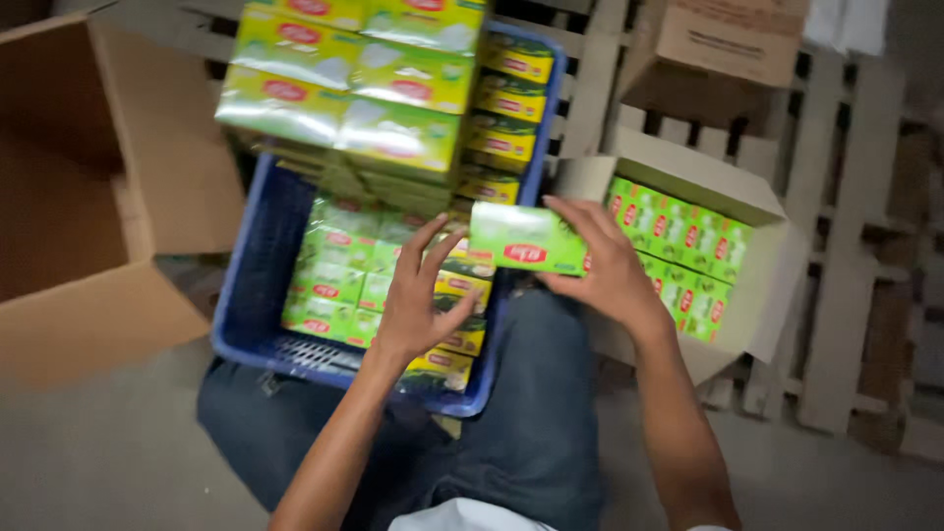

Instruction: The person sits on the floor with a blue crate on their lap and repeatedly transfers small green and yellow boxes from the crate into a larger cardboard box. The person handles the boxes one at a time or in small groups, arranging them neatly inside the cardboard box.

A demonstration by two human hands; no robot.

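Right hand (608, 270) grips one green packet (526, 239) above the blue crate (258, 265); left hand (418, 295) open, fingers spread, just beside it. Crate holds many packets, uncountable. Three cardboard boxes: one right (757, 295) with packets, one left (88, 197), one behind (723, 44).

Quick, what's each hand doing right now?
Left hand: open, fingers spread over the blue crate, touching the green box's end.
Right hand: holding the green box.

Stacked green packs (344, 93) crowd the blue crate's (251, 285) far end; its near-left corner lies open.
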